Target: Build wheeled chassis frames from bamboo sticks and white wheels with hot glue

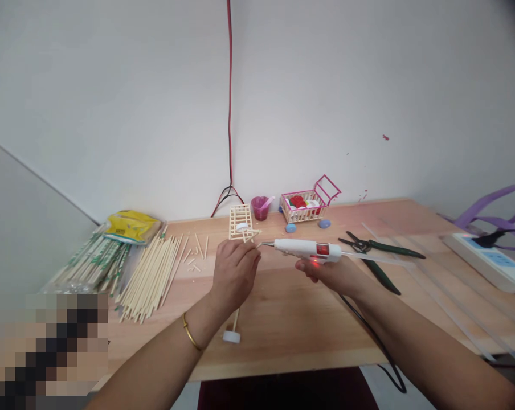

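My right hand (321, 272) is wrapped round the grip of a white hot glue gun (300, 249) with a red light lit. Its metal nozzle points left and meets the fingertips of my left hand (236, 270). The fingers of that left hand are closed on thin wooden sticks (252, 234); how they join is hidden by the hand. One white round cap (241, 226) shows just beyond the knuckles. Another white cap (232, 337) sits at the end of a stick below the hand. Behind stands or lies a small lattice of sticks (239, 213).
Loose sticks (150, 279), green-marked packs (84, 262) and a yellow packet (131, 226) lie left. Near the wall are a purple cup (261, 208) and a pink-trimmed toy cart (302, 208). Green-handled pruners (377, 250), clear glue sticks (445, 307) and a power strip (492, 262) lie right.
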The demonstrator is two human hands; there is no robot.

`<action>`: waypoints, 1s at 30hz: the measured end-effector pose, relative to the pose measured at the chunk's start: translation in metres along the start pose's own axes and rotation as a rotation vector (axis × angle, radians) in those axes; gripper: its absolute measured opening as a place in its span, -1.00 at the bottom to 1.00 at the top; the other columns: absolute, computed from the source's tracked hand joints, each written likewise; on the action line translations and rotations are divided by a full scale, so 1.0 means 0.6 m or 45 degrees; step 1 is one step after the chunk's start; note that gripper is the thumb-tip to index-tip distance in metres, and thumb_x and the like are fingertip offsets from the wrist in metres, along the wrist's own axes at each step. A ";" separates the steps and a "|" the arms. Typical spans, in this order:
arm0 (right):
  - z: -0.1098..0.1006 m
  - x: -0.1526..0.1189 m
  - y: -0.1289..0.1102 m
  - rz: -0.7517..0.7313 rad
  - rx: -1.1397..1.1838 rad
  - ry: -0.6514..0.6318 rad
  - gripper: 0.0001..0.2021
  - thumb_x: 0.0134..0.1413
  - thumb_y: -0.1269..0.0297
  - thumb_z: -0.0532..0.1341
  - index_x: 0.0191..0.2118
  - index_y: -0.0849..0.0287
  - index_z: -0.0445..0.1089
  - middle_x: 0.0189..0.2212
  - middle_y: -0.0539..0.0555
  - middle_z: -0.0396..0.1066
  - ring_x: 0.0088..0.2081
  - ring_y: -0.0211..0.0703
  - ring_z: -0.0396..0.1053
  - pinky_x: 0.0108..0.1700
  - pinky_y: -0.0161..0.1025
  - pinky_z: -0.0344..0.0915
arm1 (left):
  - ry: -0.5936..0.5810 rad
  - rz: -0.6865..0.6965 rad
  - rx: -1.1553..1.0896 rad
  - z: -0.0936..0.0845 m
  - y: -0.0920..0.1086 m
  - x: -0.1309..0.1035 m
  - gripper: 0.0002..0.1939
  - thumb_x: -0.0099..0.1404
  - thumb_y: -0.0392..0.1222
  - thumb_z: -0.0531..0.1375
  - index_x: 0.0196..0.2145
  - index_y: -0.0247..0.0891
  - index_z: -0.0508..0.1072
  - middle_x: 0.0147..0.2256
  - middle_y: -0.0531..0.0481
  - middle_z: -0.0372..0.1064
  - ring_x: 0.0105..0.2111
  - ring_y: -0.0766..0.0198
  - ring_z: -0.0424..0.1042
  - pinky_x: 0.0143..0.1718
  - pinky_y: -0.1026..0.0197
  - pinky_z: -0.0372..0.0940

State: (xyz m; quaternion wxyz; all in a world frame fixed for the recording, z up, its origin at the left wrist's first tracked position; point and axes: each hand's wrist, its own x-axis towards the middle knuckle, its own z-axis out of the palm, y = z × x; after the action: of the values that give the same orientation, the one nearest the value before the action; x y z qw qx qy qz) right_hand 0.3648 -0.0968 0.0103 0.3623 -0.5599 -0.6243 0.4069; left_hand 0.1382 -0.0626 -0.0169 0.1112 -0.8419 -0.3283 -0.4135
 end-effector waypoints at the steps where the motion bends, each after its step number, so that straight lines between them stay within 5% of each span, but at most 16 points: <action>1: 0.000 0.000 -0.001 -0.002 -0.011 0.008 -0.68 -0.19 0.00 0.28 -0.62 0.14 0.29 -0.70 0.00 0.27 -0.64 -0.27 0.22 -0.64 -0.32 0.12 | 0.004 0.003 0.000 0.000 0.000 0.000 -0.90 0.26 -0.34 0.16 -0.25 -0.22 0.42 -0.22 -0.07 0.49 -0.22 0.13 0.36 -0.14 0.02 0.19; 23: -0.008 -0.004 -0.012 -0.036 -0.192 0.056 -0.66 -0.11 0.01 0.26 -0.64 0.14 0.26 -0.69 -0.02 0.28 -0.60 -0.25 0.25 -0.56 -0.31 0.19 | 0.058 0.034 0.014 -0.004 -0.002 0.002 -0.91 0.27 -0.33 0.16 -0.26 -0.26 0.43 -0.24 -0.09 0.49 -0.24 0.18 0.37 -0.15 0.05 0.20; 30: -0.015 0.003 0.014 -0.078 0.119 -0.011 -0.63 -0.20 -0.02 0.33 -0.34 0.19 0.45 -0.37 0.11 0.50 -0.33 -0.10 0.43 -0.32 -0.23 0.36 | 0.049 0.025 0.007 -0.002 -0.005 0.000 -0.92 0.26 -0.33 0.16 -0.26 -0.26 0.42 -0.25 -0.09 0.49 -0.24 0.17 0.36 -0.15 0.04 0.20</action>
State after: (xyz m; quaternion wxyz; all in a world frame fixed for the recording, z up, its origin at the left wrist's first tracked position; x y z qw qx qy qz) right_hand 0.3760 -0.0936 0.0063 0.3978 -0.5212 -0.6229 0.4267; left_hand 0.1353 -0.0610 -0.0165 0.1240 -0.8367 -0.3190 -0.4276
